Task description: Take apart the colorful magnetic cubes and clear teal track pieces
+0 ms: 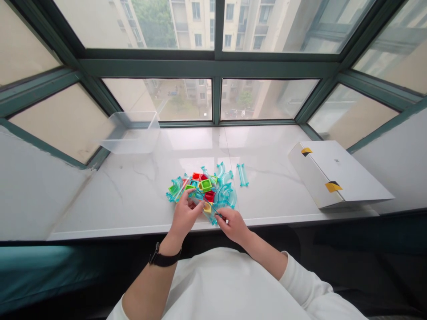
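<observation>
Over a heap of toy marble-run parts, a thin clear teal track piece (209, 203) runs slanted between my two hands. My right hand (231, 226) is closed in a pinch on its lower right end. My left hand (187, 212) has its fingers curled at the upper left end, with index finger and thumb on either side of it; the exact contact is hard to make out. Around and under them lie curved teal track pieces (224, 195), a green block (206, 185), a red block (209, 196) and a yellow block (207, 208).
A straight teal track piece (242, 174) lies apart, right of the heap. The clear plastic bin (133, 138) stands at the back left of the white marbled sill (270, 178). A white box (347, 173) with yellow-black tabs is on the right. Windows close off the back.
</observation>
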Demonstrator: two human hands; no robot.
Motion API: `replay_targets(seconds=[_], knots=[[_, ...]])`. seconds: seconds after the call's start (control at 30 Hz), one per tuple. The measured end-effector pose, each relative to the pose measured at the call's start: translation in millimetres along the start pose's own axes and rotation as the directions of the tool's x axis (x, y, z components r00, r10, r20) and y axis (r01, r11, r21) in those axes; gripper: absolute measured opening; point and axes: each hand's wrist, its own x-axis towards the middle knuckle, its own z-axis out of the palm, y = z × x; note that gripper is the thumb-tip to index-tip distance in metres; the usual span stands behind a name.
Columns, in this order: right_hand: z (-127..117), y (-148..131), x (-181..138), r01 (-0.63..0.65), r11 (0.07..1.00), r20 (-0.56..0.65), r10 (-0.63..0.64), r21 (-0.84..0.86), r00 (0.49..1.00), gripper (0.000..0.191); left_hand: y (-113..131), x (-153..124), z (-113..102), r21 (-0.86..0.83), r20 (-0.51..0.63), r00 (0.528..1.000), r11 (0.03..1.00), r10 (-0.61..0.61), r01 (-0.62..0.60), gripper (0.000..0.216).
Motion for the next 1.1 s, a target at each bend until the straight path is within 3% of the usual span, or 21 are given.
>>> replay_targets(seconds=[0.17, 0.3, 0.4, 0.57, 0.7, 0.77, 0.83, 0.9, 1.0, 1.1], knots=[[-2, 1, -2, -0.007, 1.0, -0.006, 0.007, -0.007, 1.0, 0.023, -5, -2, 0, 0.009, -0.032, 0.999, 0.999, -0.033, 0.033, 0.055], [-2, 2, -5, -0.016, 1.0, 0.024, 0.016, -0.013, 1.0, 0.024, -8, -4, -2, 0.11, -0.088, 0.996, 0.994, 0.031, -0.021, 0.039], [0, 3, -6, -0.019, 1.0, 0.027, 0.019, -0.001, 0.999, 0.025, -5, -3, -3, 0.189, -0.154, 0.986, 0.981, 0.063, -0.034, 0.042], [-1, 3, -3, -0.045, 0.999, -0.014, 0.045, -0.02, 0.999, 0.03, -8, -4, 3, 0.24, -0.105, 0.994, 0.971, 0.017, 0.009, 0.033], [-3, 5, 0, -0.054, 0.998, -0.031, 0.054, -0.017, 0.998, 0.032, -18, -17, 20, 0.297, -0.081, 0.993, 0.953, 0.088, -0.061, 0.088], [-4, 7, 0, -0.054, 0.998, -0.026, 0.053, -0.019, 0.998, 0.033, -22, -21, 24, 0.309, -0.081, 0.99, 0.947, 0.116, -0.086, 0.102], [-6, 9, -2, -0.043, 0.999, -0.01, 0.042, -0.03, 0.999, 0.032, -23, -19, 21, 0.351, -0.11, 0.983, 0.931, 0.144, -0.097, 0.095], [-9, 10, -4, -0.021, 0.999, 0.015, 0.022, -0.043, 1.0, 0.029, -20, -12, 11, 0.386, -0.135, 0.979, 0.918, 0.151, -0.088, 0.071], [-13, 12, -5, -0.016, 0.999, 0.031, 0.017, -0.034, 0.999, 0.028, -9, -1, -6, 0.376, -0.082, 0.988, 0.922, 0.127, -0.088, 0.035], [-17, 15, -4, -0.07, 0.997, -0.011, 0.07, 0.019, 0.997, 0.029, 0, 3, -16, 0.383, -0.026, 0.987, 0.913, 0.16, -0.138, 0.03]])
